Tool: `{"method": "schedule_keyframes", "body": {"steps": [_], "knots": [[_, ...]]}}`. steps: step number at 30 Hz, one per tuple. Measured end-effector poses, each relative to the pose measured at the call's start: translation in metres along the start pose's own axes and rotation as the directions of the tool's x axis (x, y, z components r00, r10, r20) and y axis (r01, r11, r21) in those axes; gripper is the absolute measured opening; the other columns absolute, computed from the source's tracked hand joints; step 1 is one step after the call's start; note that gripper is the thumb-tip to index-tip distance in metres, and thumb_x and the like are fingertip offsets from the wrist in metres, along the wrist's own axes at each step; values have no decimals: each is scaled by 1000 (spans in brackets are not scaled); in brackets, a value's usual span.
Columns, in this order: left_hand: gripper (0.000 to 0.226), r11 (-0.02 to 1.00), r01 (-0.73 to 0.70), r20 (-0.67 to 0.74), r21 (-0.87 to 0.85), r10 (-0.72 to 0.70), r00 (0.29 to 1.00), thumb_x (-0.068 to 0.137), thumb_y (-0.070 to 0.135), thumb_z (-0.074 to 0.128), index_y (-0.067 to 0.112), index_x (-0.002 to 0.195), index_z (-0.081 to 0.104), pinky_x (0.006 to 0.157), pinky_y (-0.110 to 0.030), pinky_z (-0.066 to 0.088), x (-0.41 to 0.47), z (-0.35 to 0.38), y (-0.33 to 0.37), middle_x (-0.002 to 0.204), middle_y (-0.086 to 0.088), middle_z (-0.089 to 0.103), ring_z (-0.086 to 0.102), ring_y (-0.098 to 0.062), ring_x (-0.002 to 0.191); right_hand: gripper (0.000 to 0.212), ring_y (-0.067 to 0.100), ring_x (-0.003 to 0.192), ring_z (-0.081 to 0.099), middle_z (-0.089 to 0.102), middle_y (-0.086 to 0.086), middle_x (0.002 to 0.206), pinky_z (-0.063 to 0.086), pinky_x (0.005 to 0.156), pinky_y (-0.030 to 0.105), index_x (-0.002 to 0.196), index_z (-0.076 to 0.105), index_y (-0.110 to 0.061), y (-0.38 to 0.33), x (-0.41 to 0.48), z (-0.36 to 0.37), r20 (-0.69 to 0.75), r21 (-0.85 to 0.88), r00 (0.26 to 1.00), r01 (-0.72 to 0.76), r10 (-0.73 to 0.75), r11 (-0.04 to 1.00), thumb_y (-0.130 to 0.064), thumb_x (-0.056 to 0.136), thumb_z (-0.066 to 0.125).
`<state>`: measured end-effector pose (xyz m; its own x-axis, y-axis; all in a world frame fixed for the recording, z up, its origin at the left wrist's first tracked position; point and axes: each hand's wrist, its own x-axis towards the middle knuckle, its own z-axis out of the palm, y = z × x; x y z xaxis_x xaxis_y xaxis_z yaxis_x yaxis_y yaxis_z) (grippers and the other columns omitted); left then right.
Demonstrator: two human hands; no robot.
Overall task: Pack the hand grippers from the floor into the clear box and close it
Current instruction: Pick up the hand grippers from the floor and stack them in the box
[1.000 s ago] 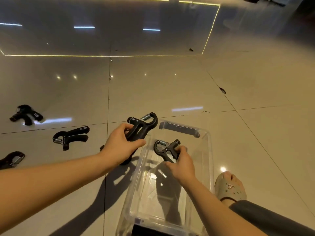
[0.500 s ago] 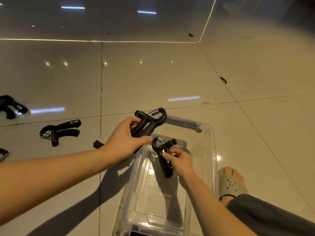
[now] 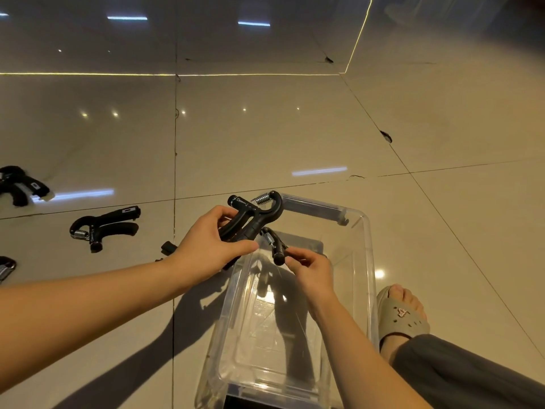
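Note:
My left hand [image 3: 206, 246] grips a black hand gripper [image 3: 256, 211] by its handles, spring end up, at the far left rim of the clear box [image 3: 368, 261]. My right hand [image 3: 309, 270] pinches a second black hand gripper [image 3: 275, 243] over the open box, just under the first one. Three more hand grippers lie on the floor to the left: one nearby [image 3: 103, 225], one farther back [image 3: 20, 184], and one cut off by the left edge [image 3: 6, 268]. The box holds nothing that I can see.
The floor is glossy beige tile with dark joints. My foot in a beige sandal [image 3: 398, 314] rests right of the box, with a grey trouser leg [image 3: 472, 376] below it. A small black piece [image 3: 168, 248] lies on the floor behind my left wrist.
My right hand has turned its gripper so the spring end now tucks under the left-hand gripper. The left hand with its gripper has held about still over the box's far left rim.

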<state>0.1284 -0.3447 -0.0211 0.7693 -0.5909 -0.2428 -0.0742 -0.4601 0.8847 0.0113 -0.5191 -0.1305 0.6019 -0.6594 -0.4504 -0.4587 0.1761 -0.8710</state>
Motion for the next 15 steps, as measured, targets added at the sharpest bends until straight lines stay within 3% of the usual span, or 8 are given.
{"method": "schedule_keyframes", "body": {"steps": [8, 15], "knots": [[53, 1000, 3, -9, -11, -3, 1000, 76, 27, 86, 30, 120, 56, 79, -17, 47, 7, 0, 0, 108, 9, 64, 63, -6, 97, 27, 14, 104, 65, 71, -3, 111, 54, 101, 36, 116, 73, -18, 26, 20, 16, -167, -183, 980, 73, -104, 980, -7, 91, 70], [54, 1000, 14, 12, -4, -14, 1000, 77, 26, 85, 28, 123, 55, 82, -19, 47, 7, 3, -3, 109, 10, 63, 61, -6, 98, 29, 17, 103, 67, 72, 2, 109, 53, 102, 37, 118, 72, -12, 37, 26, 10, -190, -59, 982, 5, -16, 998, -2, 90, 70]]}}
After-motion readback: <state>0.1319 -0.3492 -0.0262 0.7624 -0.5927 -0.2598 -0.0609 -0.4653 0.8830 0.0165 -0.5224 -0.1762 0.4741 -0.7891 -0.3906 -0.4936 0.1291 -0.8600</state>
